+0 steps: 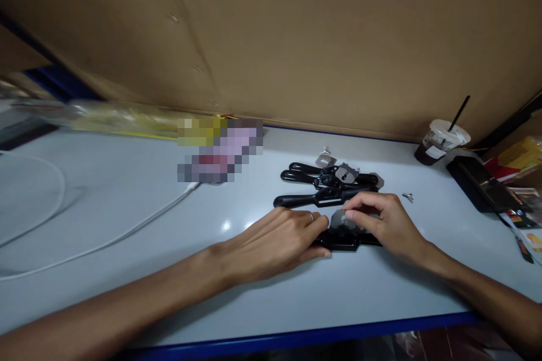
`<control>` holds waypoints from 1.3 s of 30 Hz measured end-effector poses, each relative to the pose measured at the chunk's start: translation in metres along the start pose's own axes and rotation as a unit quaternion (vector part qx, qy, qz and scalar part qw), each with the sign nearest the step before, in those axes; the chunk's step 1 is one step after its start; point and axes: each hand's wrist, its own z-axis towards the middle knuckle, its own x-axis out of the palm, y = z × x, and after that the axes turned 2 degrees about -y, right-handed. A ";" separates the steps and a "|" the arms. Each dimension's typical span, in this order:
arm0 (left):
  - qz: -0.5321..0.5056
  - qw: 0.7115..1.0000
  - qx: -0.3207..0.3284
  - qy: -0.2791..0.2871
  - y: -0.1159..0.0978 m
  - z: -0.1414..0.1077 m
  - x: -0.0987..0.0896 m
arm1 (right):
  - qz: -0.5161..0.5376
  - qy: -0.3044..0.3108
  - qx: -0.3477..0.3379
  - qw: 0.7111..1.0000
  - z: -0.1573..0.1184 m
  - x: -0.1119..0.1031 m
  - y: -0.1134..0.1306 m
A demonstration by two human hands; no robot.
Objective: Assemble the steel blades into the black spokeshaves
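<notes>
While the left hand (282, 237) is curled round the black tool (344, 245) on the table (359, 293), the right hand (387, 225) has thumb and forefinger nearly together at the grey plate (337, 223), holding what I can't tell; fitting, I'd judge, next needing steady alignment

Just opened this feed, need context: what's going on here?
A person's left hand holds a black tool on the white table. The right hand has its fingertips at a grey metal plate by that tool; exactly what they pinch is unclear. More black tools lie just beyond, with a small silver piece to their right.
</notes>
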 end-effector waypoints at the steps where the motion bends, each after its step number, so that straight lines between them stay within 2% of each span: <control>1: 0.001 1.000 0.001 -0.001 0.000 0.000 0.000 | -0.007 0.001 -0.004 1.000 0.000 0.001 -0.001; 9: 0.003 1.000 -0.001 -0.002 -0.001 0.000 -0.001 | -0.045 0.058 -0.016 0.997 0.000 -0.003 0.001; 16: 0.004 1.000 -0.009 0.009 -0.003 0.000 -0.004 | -0.056 0.049 -0.014 0.997 0.001 -0.002 0.001; 18: 0.002 1.000 -0.010 0.006 -0.004 0.001 -0.007 | -0.086 0.008 -0.037 0.996 0.003 -0.012 0.004; 20: -0.004 1.000 -0.006 0.000 -0.005 0.002 -0.008 | -0.149 -0.074 -0.062 0.984 0.005 -0.032 0.006; 22: -0.010 1.000 0.000 -0.005 -0.005 0.003 -0.009 | -0.268 -0.170 -0.061 0.946 0.007 -0.058 0.007; 23: -0.013 1.000 0.003 -0.004 -0.005 0.003 -0.009 | -0.346 -0.186 -0.040 0.919 0.007 -0.071 0.006; 25: -0.013 1.000 0.009 -0.004 -0.005 0.003 -0.009 | -0.487 -0.135 0.060 0.861 0.006 -0.094 0.002; 26: -0.011 1.000 0.010 -0.005 -0.005 0.003 -0.008 | -0.523 -0.080 0.106 0.842 0.005 -0.103 -0.001; 27: -0.009 1.000 0.011 -0.006 -0.004 0.003 -0.008 | -0.532 -0.048 0.123 0.836 0.003 -0.109 -0.004; 31: -0.003 1.000 0.011 -0.008 -0.003 0.001 -0.006 | -0.519 0.038 0.138 0.843 0.000 -0.113 -0.015; 35: -0.006 1.000 0.017 -0.015 -0.002 0.001 -0.006 | -0.504 0.085 0.139 0.848 0.000 -0.105 -0.017; 39: -0.005 1.000 0.018 -0.016 -0.003 0.001 -0.006 | -0.492 0.126 0.143 0.849 -0.006 -0.104 -0.009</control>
